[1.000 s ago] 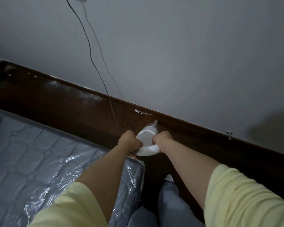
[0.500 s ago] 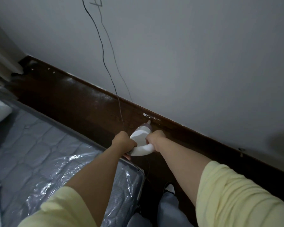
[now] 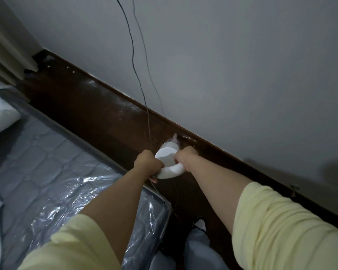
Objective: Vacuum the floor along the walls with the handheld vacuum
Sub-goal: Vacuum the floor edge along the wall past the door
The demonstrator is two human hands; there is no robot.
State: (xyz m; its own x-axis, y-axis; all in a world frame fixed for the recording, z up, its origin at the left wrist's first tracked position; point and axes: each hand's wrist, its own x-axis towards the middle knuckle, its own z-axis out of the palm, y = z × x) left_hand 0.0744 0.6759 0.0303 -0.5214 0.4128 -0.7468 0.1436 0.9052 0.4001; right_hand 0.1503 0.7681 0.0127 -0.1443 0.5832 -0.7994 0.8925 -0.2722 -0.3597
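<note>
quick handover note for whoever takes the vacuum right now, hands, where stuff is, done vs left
Left hand: grips the near left side of the vacuum's white loop handle.
Right hand: grips the right side of the same handle.
Handheld vacuum: held low over the dark wood floor, nozzle tip pointing at the baseboard by a pale patch of dust or debris there.
A thin cord hangs down the wall just left of the nozzle; the plastic-wrapped mattress lies to the left.
Done: cannot tell from this frame.
Left: pale specks show along the wall edge toward the far corner; mind the cord.
</note>
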